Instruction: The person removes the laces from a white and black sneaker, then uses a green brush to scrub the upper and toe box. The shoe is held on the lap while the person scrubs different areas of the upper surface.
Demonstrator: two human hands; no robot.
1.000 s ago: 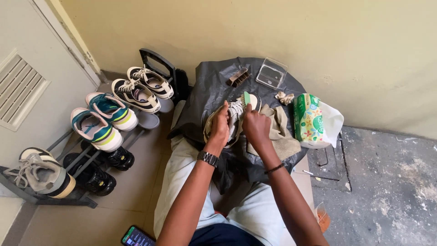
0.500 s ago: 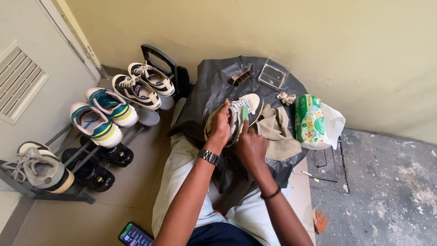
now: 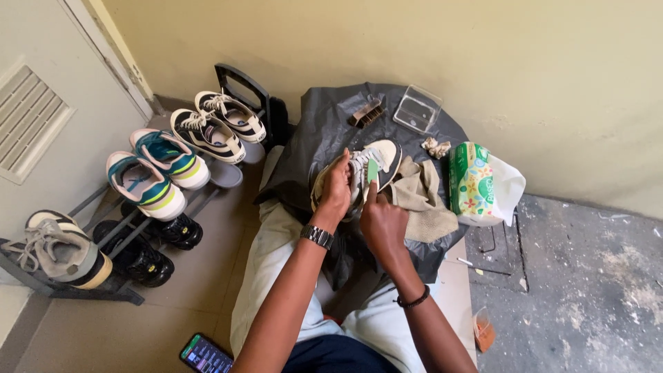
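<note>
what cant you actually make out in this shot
Head view, the only one:
- Most of the sneaker: covered by the left hand and right hand.
- Table under the black plastic sheet: fully draped.
- Contents of the clear box: too small.
- Phone screen: cut by the bottom edge, too small.

You sat in a home entryway: a black metal shoe rack (image 3: 103,238) of sneakers stood along the pale louvred door (image 3: 41,117), with plain yellow walls (image 3: 387,41) and bare concrete floor (image 3: 594,276).
</note>
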